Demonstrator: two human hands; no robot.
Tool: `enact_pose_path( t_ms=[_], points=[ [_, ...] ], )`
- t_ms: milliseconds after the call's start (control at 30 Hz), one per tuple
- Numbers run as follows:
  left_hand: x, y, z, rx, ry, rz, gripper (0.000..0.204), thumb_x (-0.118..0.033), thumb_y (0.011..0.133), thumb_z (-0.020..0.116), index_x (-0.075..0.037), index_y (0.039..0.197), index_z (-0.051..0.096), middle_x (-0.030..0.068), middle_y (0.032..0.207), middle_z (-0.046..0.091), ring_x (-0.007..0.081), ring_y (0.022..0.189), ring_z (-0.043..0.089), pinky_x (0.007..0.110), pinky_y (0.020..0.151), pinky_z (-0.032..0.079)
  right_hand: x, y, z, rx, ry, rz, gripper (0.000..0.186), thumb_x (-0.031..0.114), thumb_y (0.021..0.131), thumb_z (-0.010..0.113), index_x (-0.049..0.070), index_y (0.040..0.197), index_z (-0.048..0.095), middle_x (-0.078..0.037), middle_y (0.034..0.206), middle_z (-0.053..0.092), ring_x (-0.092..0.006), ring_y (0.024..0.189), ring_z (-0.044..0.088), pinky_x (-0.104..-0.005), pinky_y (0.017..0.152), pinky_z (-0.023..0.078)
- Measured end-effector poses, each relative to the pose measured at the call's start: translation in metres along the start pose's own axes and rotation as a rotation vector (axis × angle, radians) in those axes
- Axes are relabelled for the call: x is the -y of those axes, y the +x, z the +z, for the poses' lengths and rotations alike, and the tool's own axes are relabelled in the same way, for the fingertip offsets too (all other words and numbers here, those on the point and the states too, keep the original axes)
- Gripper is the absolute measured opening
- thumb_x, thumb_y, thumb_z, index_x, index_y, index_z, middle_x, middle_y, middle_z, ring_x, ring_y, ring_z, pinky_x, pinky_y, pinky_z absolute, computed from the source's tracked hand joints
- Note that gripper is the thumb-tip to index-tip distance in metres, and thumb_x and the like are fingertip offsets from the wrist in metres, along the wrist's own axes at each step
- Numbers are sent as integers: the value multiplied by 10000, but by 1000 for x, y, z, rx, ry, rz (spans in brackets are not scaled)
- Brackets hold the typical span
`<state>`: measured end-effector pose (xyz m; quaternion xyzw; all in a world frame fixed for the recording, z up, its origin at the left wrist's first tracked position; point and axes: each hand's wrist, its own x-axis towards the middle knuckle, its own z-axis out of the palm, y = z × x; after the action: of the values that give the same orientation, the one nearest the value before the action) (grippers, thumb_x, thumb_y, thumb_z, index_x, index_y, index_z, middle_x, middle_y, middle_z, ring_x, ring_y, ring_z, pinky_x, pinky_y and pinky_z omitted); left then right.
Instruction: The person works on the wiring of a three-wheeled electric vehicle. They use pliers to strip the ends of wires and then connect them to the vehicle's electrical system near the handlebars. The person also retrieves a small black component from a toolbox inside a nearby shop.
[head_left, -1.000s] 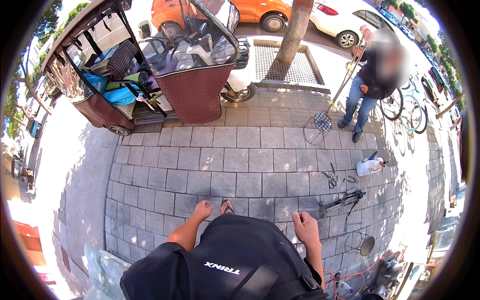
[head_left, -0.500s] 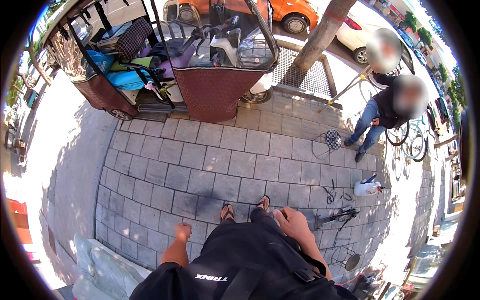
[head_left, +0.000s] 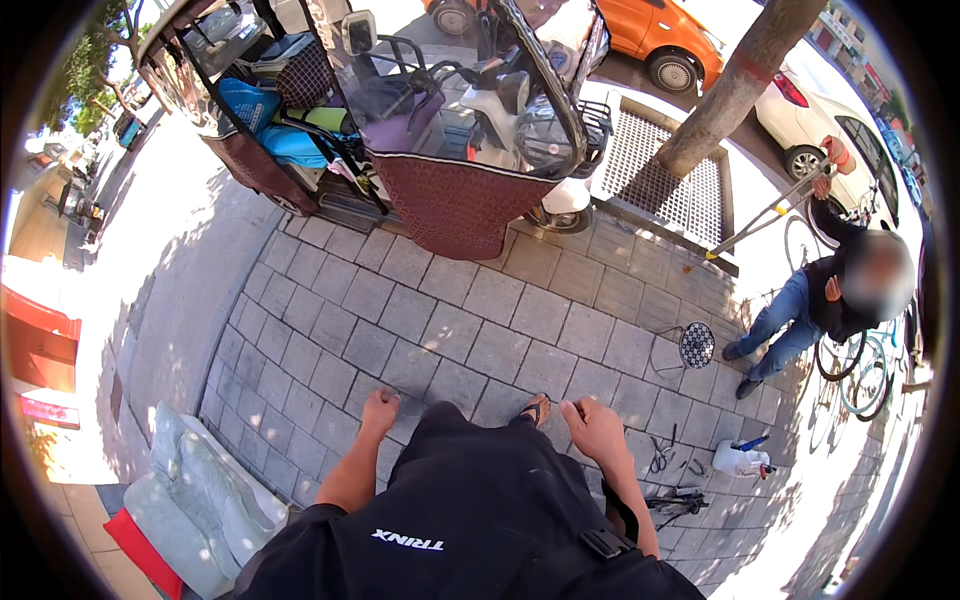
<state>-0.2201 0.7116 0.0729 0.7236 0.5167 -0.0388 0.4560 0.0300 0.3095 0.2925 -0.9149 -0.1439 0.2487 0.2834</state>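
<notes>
My left hand point(head_left: 382, 408) hangs in front of my dark apron, above the grey pavers, its fingers loosely curled with nothing visible in them. My right hand point(head_left: 590, 428) is held by the apron's right side, fingers curled and apparently empty. To its right lie dark tools point(head_left: 668, 452), a white jug point(head_left: 737, 462) and a black metal bike part point(head_left: 678, 500). One of my feet point(head_left: 536, 408), in a flip-flop, shows between the hands.
A covered three-wheeler point(head_left: 440, 200) stands ahead, beside a tree point(head_left: 700, 130) with a grate. At right are a person point(head_left: 790, 310) holding a crutch point(head_left: 760, 225), a stool point(head_left: 697, 346) and bicycles point(head_left: 865, 375). A padded seat point(head_left: 195, 500) is lower left.
My view has turned left, so the three-wheeler, person and tools shift rightward. A foot steps forward. My right hand has swung slightly, and the person still grips the crutch.
</notes>
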Motion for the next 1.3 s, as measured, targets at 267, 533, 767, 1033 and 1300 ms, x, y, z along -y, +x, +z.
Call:
enact_pose_path(
  t_ms=[267, 533, 767, 1033, 1300],
  points=[
    [-64, 35, -8, -132, 2, 137, 510, -234, 905, 737, -12, 1346, 612, 152, 1029, 761, 304, 983, 742, 409, 879, 577, -4, 101, -33, -147, -50, -81, 470, 463, 1008, 650, 10, 903, 716, -209, 786, 724, -423, 786, 718, -492, 701, 540],
    [90, 85, -53, -66, 70, -227, 563, -286, 869, 745, -3, 1342, 628, 241, 1218, 735, 401, 1170, 701, 468, 1015, 545, 137, 165, 53, -42, -113, -216, 446, 460, 1004, 662, 26, 917, 717, -200, 792, 722, -424, 786, 712, -498, 693, 534],
    [190, 130, -174, -152, -179, -590, 549, -253, 846, 795, 26, 1304, 677, 261, 1204, 737, 392, 1160, 709, 447, 1005, 556, 334, 217, 161, 167, -140, -339, 475, 477, 1012, 658, 11, 946, 725, -226, 847, 731, -422, 836, 724, -480, 708, 544],
    [227, 226, -291, -392, -350, -539, 489, -193, 881, 778, 27, 1304, 674, 238, 1149, 746, 332, 1021, 731, 429, 897, 574, 479, 300, 241, 317, -225, -432, 480, 511, 1009, 627, 44, 976, 731, -221, 917, 747, -451, 909, 718, -534, 785, 550],
    [203, 296, -349, -440, -497, -643, 510, -140, 899, 758, 18, 1359, 605, 205, 1122, 729, 263, 941, 705, 397, 799, 569, 602, 434, 335, 450, -362, -498, 478, 501, 1032, 577, 47, 973, 712, -192, 966, 748, -428, 972, 705, -545, 826, 535]
  ],
)
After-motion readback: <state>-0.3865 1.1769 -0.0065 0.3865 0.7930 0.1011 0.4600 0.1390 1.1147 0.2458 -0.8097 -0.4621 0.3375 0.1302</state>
